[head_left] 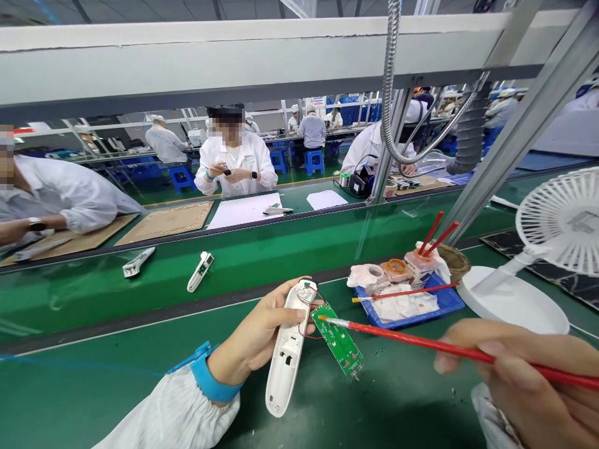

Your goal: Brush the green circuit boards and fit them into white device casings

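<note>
Your right hand [519,380] fills the near corner, fingers curled around a long red-handled brush [449,348], held like a pen. Its pale tip sits at the top end of the green circuit board [337,340]; touching or just above, can't tell. Your left hand [255,333], blue cuff [210,377] at the wrist, is closed around a white plastic housing [285,355], which rests its lower end on the green bench mat [384,399]. The board lies tilted just beside the housing, joined to it by thin red wires [304,318]. Risk: if the housing shifts, those wires could tug at their joints; a slip of the brush could mark the board. Right of your hands, a blue tray [407,318] holds stained cloths, a cup with two red brushes [418,265] and another red brush [405,293]; a wide swing could catch them. A white desk fan [566,221] stands past it. Beyond your hands, two white housings [200,272] lie on the green belt.
</note>
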### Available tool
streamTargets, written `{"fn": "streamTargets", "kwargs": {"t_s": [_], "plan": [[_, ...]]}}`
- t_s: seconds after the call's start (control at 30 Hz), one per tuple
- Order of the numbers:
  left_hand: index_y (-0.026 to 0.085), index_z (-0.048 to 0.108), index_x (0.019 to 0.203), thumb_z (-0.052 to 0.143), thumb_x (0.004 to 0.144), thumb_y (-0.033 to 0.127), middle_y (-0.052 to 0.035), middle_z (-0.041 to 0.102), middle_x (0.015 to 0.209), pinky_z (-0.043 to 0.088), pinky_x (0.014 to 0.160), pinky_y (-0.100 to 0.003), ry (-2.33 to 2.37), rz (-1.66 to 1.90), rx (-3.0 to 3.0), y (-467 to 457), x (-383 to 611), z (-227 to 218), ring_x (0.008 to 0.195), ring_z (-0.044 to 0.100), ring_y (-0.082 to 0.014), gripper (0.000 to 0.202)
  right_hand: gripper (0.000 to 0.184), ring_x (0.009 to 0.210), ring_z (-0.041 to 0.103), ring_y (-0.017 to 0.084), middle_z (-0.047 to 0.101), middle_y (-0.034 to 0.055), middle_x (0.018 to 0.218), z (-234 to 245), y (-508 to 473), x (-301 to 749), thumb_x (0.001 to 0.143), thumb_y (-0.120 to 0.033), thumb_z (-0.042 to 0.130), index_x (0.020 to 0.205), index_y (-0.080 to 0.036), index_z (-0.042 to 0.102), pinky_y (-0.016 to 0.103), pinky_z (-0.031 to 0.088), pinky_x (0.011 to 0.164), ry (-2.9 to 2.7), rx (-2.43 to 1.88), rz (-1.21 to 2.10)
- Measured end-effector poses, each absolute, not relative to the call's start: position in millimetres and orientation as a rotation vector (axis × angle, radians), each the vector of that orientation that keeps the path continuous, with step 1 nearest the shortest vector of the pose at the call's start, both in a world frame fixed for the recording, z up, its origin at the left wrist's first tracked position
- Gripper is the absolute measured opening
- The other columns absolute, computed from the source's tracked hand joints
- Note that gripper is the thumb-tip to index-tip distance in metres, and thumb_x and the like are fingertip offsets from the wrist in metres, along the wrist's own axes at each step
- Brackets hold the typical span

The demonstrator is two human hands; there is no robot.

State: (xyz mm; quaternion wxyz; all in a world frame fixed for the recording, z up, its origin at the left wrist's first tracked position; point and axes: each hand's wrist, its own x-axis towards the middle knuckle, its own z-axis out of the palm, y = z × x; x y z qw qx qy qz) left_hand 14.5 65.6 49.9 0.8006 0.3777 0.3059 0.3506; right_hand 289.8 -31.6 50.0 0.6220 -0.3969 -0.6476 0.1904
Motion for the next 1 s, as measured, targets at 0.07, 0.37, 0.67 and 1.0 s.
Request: {"fn": "streamTargets", "kwargs": {"t_s": [0.07,0.37,0.67,1.0], "plan": [[0.021,0.053,0.117,0.067,0.067,0.007,-0.0076,0.065,0.098,0.051,0.062,-0.025,0.672,0.734,0.829,65.1,13.3,50.4,0.061,0.061,-0.0110,0.054,0.016,0.059,0.065,0.018,0.068,0.0007,0.067,56.1,-23.1,276.8,0.088,-0.021,0.047,0.091,-0.029,0.060,0.030,0.052,0.053,-1.488,-0.862,0.450],[0.020,0.048,0.121,0.070,0.067,0.008,-0.0086,0.067,0.096,0.051,0.059,-0.022,0.699,0.689,0.888,61.3,7.6,49.7,0.060,0.059,-0.0088,0.059,0.017,0.052,0.059,0.012,0.063,-0.0020,0.056,66.7,-24.9,261.1,0.088,-0.020,0.051,0.072,-0.022,0.056,0.024,0.047,0.051,-1.286,-1.074,0.302],[0.016,0.044,0.122,0.066,0.070,0.007,-0.0106,0.065,0.099,0.053,0.061,-0.025,0.692,0.725,0.814,60.4,8.6,53.9,0.062,0.061,-0.0108,0.058,0.023,0.046,0.059,0.013,0.065,-0.0006,0.055,38.1,1.3,293.9,0.075,-0.041,0.066,0.072,-0.020,0.057,0.023,0.051,0.046,-0.735,-1.276,0.566],[0.015,0.044,0.122,0.060,0.075,0.006,-0.0142,0.061,0.111,0.052,0.064,-0.026,0.657,0.701,0.793,62.4,11.0,48.1,0.061,0.060,-0.0086,0.051,0.044,0.030,0.042,0.010,0.052,0.0000,0.037,-52.5,26.6,337.0,0.066,-0.055,0.065,0.049,-0.018,0.049,0.022,0.031,0.030,-0.581,-1.758,0.883]]}}
